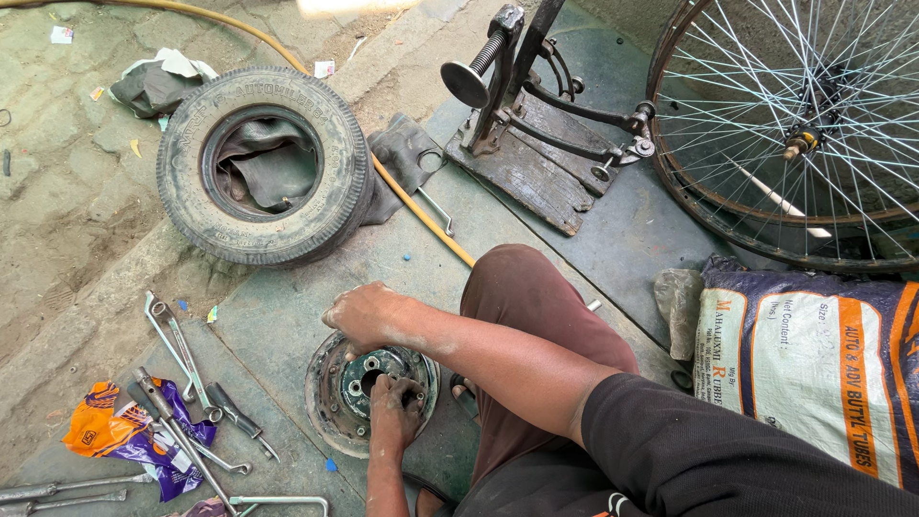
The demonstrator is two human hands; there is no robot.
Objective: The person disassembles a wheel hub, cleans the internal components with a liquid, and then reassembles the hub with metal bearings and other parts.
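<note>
Wheel rim (337, 402) lies flat on the floor, just below the tyre (265, 163). Right hand (362, 316) clamped over the rim's top edge. Left hand (395, 402) pressed on the hub, fingers curled (can't tell if it's holding anything). Spanners (182, 359) lie left of the rim; printed sack (814, 364) well to its right.

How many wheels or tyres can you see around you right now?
3: the rubber tyre on the ground upper left, the spoked wheel upper right, and the metal wheel rim under both hands. Others may be out of view.
</note>
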